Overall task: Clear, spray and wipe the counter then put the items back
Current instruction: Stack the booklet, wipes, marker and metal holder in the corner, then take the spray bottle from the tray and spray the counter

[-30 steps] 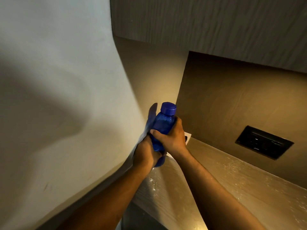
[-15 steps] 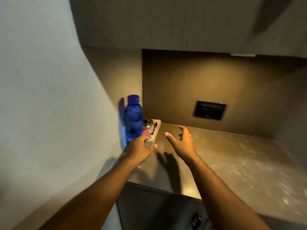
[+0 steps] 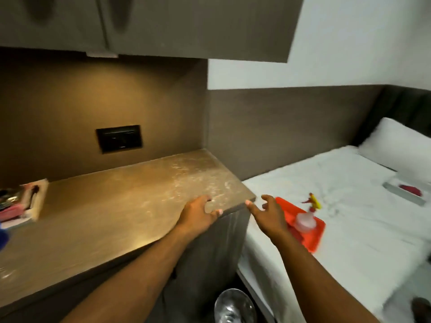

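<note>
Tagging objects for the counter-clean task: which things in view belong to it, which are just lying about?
Job:
counter
box of small items at the counter's left end
spray bottle on the orange tray, on the bed
both hands, left and right, empty

Lying about:
pillow
wall socket
glass on the floor

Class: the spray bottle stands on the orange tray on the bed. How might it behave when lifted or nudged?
The spray bottle looks like clear, near-empty plastic, so probably light. Narrow and upright on an orange tray over soft bedding, it may tip if nudged.
</note>
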{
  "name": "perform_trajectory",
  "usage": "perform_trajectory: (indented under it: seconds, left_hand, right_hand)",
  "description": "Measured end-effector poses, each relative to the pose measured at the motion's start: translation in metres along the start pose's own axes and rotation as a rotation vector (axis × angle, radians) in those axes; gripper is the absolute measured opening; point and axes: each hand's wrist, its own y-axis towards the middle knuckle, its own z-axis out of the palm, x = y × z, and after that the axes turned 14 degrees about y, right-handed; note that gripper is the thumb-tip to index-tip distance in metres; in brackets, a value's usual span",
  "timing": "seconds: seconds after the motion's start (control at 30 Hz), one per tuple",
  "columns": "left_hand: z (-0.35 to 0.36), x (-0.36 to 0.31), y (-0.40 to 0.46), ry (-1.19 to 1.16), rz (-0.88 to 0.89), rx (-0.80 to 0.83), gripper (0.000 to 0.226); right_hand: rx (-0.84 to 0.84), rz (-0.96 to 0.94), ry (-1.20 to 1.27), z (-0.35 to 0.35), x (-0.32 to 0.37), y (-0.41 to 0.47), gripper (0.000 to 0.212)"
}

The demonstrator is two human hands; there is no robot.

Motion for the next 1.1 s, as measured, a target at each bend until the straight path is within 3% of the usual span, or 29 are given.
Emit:
perform_trajectory:
  seconds: [0.27,0.47,0.7,0.83,0.9,1.1]
  left_hand:
    - [0.136,-0.139,0.070,-0.054,0.169,0.212,0.059]
    - [0.268,-0.213,0.160,-0.029,0.088,0.326,0.065]
    - [0.421,-0.234,0.258,0.014,-0.053,0.390,0.065]
    - [0.472,-0.220,0.290,0.013,-0.106,0.421,0.065]
    - [0.493,-0.211,0.301,0.017,-0.117,0.452,0.069]
    - [0.504,-0.213,0.301,-0.031,-0.070,0.488,0.089]
  right_hand:
    - [-0.236,0.098,-0.003,-0.152,-0.084,0.069,0.073]
    - [-0.234,0.238,0.031,-0.219,-0.178,0.192,0.083]
    - [-0.130,0.281,0.005,-0.214,-0.286,0.335,0.083]
    - [-0.117,0.134,-0.003,-0.195,-0.319,0.372,0.036]
    - [-0.183,0.084,-0.012,-0.188,-0.329,0.378,0.025]
    - [-0.188,-0.036,-0.072,-0.191,-0.307,0.369,0.029]
